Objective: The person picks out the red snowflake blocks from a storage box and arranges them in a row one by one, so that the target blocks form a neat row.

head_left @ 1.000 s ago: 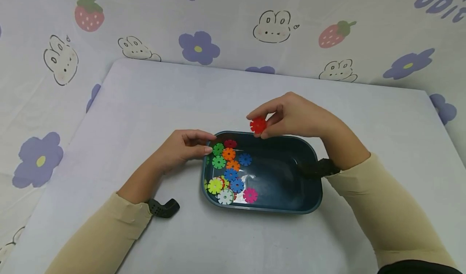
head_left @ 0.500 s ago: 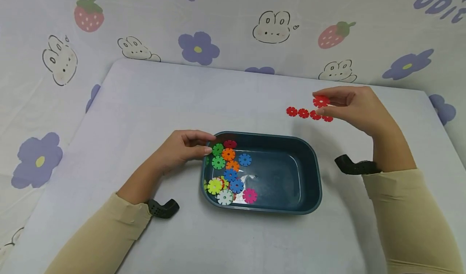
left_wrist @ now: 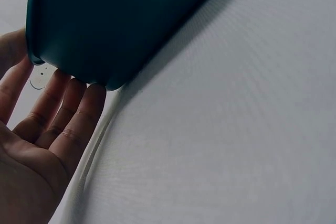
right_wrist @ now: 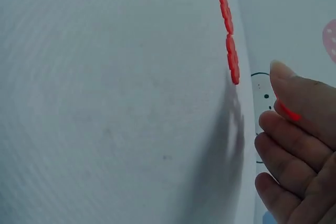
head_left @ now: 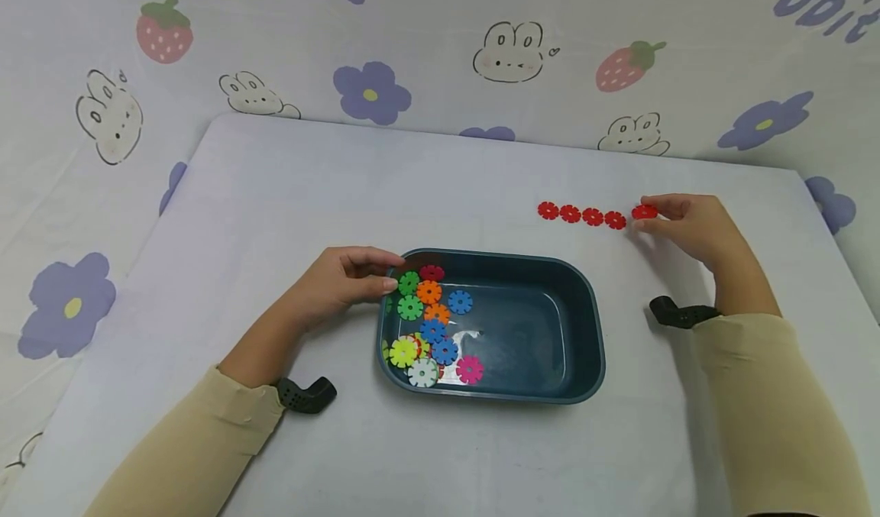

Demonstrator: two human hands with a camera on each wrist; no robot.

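Observation:
My right hand [head_left: 693,223] pinches a red snowflake disc [head_left: 645,211] between thumb and fingers, at the right end of a row of several red snowflake discs [head_left: 581,215]. In the right wrist view the held disc [right_wrist: 289,110] is mostly hidden behind the thumb, and the row ends just beyond the fingertips. My left hand [head_left: 344,279] grips the back left corner of a dark teal plastic tub [head_left: 599,326]; the left wrist view shows its fingers against the tub's outer wall [left_wrist: 105,35].
Toward the tub's left side lie green discs [head_left: 410,308], orange discs [head_left: 429,292], blue discs [head_left: 461,302], yellow discs [head_left: 402,352], a white disc [head_left: 422,373], a pink disc [head_left: 470,369] and a dark red disc [head_left: 431,273]. A patterned cloth [head_left: 412,36] hangs behind the white table [head_left: 344,173].
My right hand has carried the red disc from above the tub's back rim rightward to the row's right end, lowering it in the last half second. My left hand stays at the tub.

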